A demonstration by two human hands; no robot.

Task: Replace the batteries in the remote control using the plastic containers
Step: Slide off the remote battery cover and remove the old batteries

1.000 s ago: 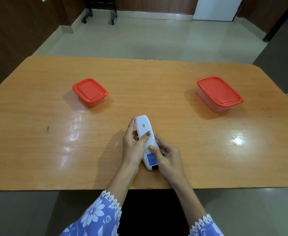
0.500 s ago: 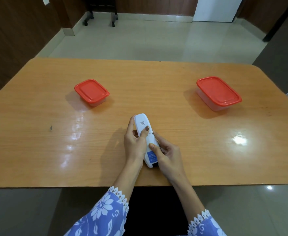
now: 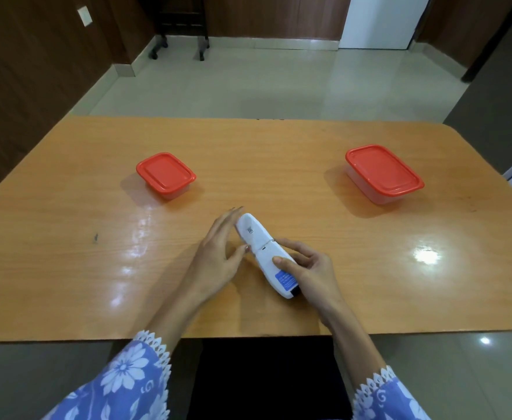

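Note:
A white remote control (image 3: 262, 248) lies back-up on the wooden table (image 3: 67, 268), with a blue label near its close end. A seam shows across its middle where the battery cover sits slightly shifted. My right hand (image 3: 309, 269) grips the near half of the remote. My left hand (image 3: 221, 250) rests against its far left side, fingers extended, thumb touching the seam. Two plastic containers with red lids stand closed: a small one (image 3: 166, 174) at the left, a larger one (image 3: 383, 172) at the right.
The table's near edge runs just below my wrists. Tiled floor lies beyond the far edge, with the wheeled legs of a stand (image 3: 182, 50) by the back wall. A small dark mark (image 3: 96, 237) sits on the table at the left.
My left thumb has come off the top of the remote and the hand has opened beside it. The remote has turned slightly, its far end now pointing more to the left.

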